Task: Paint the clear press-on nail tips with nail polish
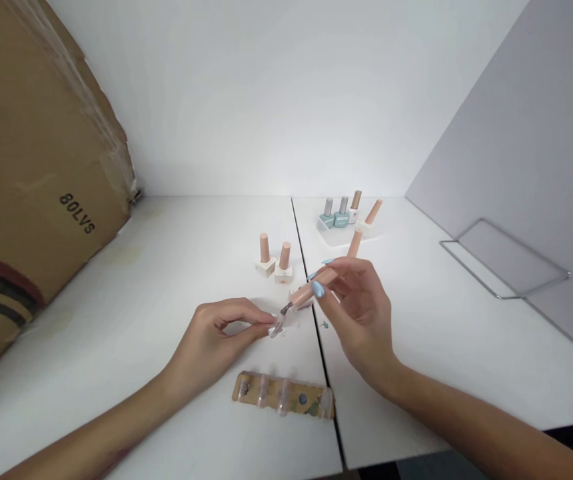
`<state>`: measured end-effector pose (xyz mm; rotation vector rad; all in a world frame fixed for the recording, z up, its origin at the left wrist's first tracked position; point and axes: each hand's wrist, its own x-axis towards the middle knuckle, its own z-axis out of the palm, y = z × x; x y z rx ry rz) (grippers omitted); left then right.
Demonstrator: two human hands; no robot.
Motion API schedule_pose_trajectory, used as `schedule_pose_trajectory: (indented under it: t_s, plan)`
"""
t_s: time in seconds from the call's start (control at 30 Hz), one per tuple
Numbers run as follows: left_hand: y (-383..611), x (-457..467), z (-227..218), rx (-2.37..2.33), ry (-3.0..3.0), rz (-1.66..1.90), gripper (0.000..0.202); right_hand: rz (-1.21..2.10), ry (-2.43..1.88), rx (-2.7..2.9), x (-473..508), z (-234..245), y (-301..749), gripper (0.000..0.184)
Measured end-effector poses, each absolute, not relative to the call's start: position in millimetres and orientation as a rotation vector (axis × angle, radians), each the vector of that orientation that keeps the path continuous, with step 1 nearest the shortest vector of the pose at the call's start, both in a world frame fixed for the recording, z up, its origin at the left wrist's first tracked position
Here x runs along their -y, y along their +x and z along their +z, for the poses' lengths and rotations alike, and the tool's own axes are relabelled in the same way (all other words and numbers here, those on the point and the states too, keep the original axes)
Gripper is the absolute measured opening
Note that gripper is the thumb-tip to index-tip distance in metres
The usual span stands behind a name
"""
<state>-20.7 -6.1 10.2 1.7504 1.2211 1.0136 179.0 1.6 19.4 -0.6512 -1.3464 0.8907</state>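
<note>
The left hand [215, 343] pinches a clear false nail [277, 327] steadily between its fingers, just beyond the strip of false nails [282, 395]. The right hand [359, 313] grips a peach-handled polish brush [316, 283] lightly, its tip meeting the nail, with two peach-capped bottles [274, 260] farther beyond the strip.

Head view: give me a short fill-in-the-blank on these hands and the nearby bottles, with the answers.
The clear plastic false nail is pinched by the ____ hand.
The right hand grips a peach-handled brush, and its fingernails are painted ____.
Two peach-capped cream bottles stand ____ on the white table.

Missing words: left; light blue; upright.
</note>
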Motion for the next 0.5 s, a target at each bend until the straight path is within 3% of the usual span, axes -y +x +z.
schedule_pose_trajectory:
  t_s: [0.3,0.5]
  plan:
    - [-18.9,3.4,13.5,-1.209,1.754,0.993,0.013,0.903,-0.563,1.445,3.0,19.3,177.6,0.028]
    - [-20.9,5.2,8.6,-1.224,1.741,1.014,0.01,0.873,-0.701,1.34,-3.3,19.1,179.5,0.022]
